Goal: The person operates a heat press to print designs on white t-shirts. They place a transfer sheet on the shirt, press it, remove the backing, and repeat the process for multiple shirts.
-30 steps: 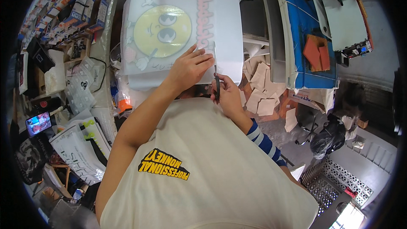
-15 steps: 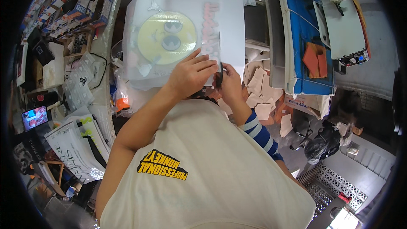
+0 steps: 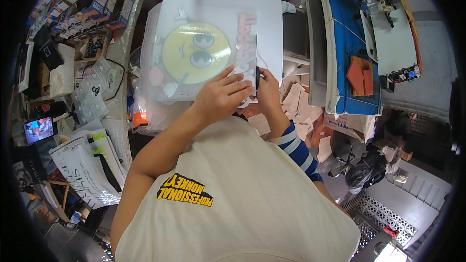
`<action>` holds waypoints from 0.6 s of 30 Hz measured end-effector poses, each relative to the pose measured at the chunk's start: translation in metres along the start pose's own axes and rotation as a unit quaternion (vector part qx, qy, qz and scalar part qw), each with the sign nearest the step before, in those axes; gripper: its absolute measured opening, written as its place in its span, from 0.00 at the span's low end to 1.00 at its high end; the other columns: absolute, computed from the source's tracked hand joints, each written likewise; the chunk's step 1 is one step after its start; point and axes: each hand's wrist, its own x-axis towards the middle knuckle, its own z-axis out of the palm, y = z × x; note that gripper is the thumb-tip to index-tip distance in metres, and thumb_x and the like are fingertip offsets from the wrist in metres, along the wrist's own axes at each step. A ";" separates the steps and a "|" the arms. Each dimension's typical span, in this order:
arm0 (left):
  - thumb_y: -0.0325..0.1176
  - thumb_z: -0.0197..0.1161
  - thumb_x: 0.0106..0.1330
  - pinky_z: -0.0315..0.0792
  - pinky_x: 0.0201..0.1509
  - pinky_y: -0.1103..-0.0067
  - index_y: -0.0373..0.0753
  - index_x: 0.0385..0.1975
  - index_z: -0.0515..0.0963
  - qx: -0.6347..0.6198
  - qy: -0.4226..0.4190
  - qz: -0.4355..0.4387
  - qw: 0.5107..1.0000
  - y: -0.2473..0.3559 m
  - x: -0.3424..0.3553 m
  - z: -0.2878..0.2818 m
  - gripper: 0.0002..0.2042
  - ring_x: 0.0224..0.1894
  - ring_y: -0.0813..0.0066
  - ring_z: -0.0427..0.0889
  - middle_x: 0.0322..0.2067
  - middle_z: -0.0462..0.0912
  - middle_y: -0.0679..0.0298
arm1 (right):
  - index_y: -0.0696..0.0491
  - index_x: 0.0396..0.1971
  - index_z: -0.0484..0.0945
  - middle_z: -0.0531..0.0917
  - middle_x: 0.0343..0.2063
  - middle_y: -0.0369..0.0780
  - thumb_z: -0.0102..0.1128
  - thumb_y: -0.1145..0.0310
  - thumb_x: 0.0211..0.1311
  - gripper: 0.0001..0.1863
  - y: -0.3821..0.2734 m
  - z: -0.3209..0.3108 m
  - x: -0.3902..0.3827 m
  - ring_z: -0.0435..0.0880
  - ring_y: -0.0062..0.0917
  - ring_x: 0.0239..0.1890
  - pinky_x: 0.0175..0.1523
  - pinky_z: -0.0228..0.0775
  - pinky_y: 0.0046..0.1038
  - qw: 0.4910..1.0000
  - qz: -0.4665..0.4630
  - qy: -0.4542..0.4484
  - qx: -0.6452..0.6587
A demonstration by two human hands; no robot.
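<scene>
Two bare hands work close together at the near edge of a translucent sheet (image 3: 199,56) printed with a yellow round cartoon face (image 3: 175,51) and red lettering (image 3: 246,43). The sheet lies on a larger white board (image 3: 268,14) in front of the person. The left hand (image 3: 221,96) rests flat over the sheet's lower right part, its fingers nearly straight and pointing right, grasping nothing. The right hand (image 3: 268,92), just beside those fingertips, is curled around a slim, dark-handled cutting tool (image 3: 257,76); the tool stands along the lettering's right side, partly hidden by the fingers, so how wide its blades stand I cannot tell. A blue-and-grey striped sleeve (image 3: 297,149) covers the right forearm.

Right of the board, pale flat pieces (image 3: 297,98) lie scattered, and two orange pieces (image 3: 360,75) sit on a blue-covered stand (image 3: 344,34). On the left are small boxes (image 3: 92,7), a phone (image 3: 39,130) with its screen lit, and a bundle of papers (image 3: 80,165).
</scene>
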 end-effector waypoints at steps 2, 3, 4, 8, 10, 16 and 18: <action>0.28 0.69 0.51 0.72 0.64 0.58 0.39 0.39 0.82 0.003 -0.002 0.005 1.000 0.005 0.000 -0.004 0.13 0.47 0.62 0.84 0.42 0.85 0.65 | 0.61 0.50 0.76 0.77 0.21 0.36 0.49 0.72 0.69 0.14 -0.009 0.006 0.011 0.72 0.18 0.15 0.17 0.62 0.21 1.000 -0.013 0.017 0.015; 0.29 0.69 0.51 0.72 0.64 0.58 0.39 0.39 0.82 0.005 -0.003 0.008 1.000 0.007 0.000 -0.007 0.13 0.47 0.62 0.84 0.42 0.85 0.65 | 0.61 0.50 0.76 0.77 0.21 0.36 0.49 0.73 0.69 0.14 -0.010 0.005 0.017 0.72 0.18 0.15 0.17 0.61 0.21 0.999 -0.013 0.013 0.031; 0.29 0.69 0.52 0.72 0.64 0.58 0.39 0.39 0.82 0.004 -0.002 0.007 1.000 0.008 0.000 -0.009 0.13 0.47 0.62 0.84 0.41 0.85 0.65 | 0.62 0.49 0.76 0.77 0.21 0.36 0.49 0.73 0.68 0.14 -0.011 0.005 0.021 0.72 0.18 0.15 0.16 0.60 0.22 0.999 -0.013 0.009 0.047; 0.24 0.68 0.52 0.72 0.65 0.59 0.38 0.38 0.83 -0.008 0.003 -0.009 1.000 0.014 0.003 -0.014 0.13 0.48 0.62 0.85 0.41 0.86 0.64 | 0.61 0.47 0.77 0.76 0.20 0.36 0.49 0.74 0.68 0.12 -0.014 0.003 0.022 0.71 0.19 0.14 0.15 0.58 0.23 0.999 -0.002 0.008 0.038; 0.21 0.67 0.51 0.73 0.65 0.60 0.38 0.38 0.84 -0.012 0.005 -0.013 1.000 0.016 0.003 -0.016 0.13 0.48 0.62 0.85 0.41 0.86 0.64 | 0.61 0.46 0.77 0.76 0.19 0.36 0.51 0.73 0.67 0.12 -0.022 0.005 0.022 0.71 0.19 0.14 0.15 0.58 0.23 0.999 -0.008 0.008 0.035; 0.21 0.67 0.52 0.72 0.65 0.60 0.38 0.38 0.84 -0.013 0.008 -0.005 1.000 0.019 -0.001 -0.021 0.12 0.48 0.63 0.85 0.41 0.86 0.64 | 0.60 0.46 0.76 0.76 0.19 0.35 0.59 0.69 0.66 0.14 -0.032 0.005 0.034 0.73 0.19 0.17 0.17 0.58 0.22 1.000 0.004 -0.002 0.029; 0.21 0.67 0.52 0.72 0.65 0.60 0.38 0.38 0.84 -0.014 0.004 -0.005 1.000 0.018 -0.005 -0.021 0.12 0.48 0.63 0.85 0.41 0.86 0.64 | 0.60 0.47 0.76 0.76 0.19 0.35 0.61 0.67 0.66 0.15 -0.034 0.005 0.035 0.74 0.19 0.17 0.17 0.59 0.22 1.000 0.006 -0.004 0.021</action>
